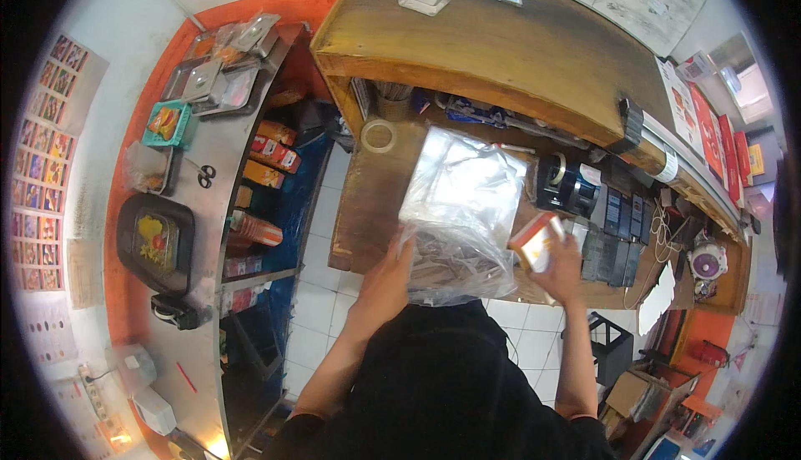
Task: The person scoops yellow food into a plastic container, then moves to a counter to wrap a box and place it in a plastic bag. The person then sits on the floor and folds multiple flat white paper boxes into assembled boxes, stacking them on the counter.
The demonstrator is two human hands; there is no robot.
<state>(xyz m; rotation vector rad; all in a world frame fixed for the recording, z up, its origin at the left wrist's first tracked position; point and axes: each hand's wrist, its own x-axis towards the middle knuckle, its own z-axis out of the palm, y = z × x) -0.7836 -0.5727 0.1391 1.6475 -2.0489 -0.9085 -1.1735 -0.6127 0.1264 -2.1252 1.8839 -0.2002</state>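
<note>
My left hand pinches the left edge of a clear plastic bag at the near side of the wooden counter. The bag looks crumpled and loose, and it bulges toward my body. Under and beyond it lies a flat stack of shiny clear plastic sheets or bags. To the right, my right hand grips a small box with white, red and yellow sides. It is tilted just beside the bag's right edge. Part of the box is hidden behind my fingers.
A tape roll lies on the wooden counter left of the stack. A black tape dispenser stands to the right, near dark devices and cables. On the steel side table are scissors, a green basket and a black tray.
</note>
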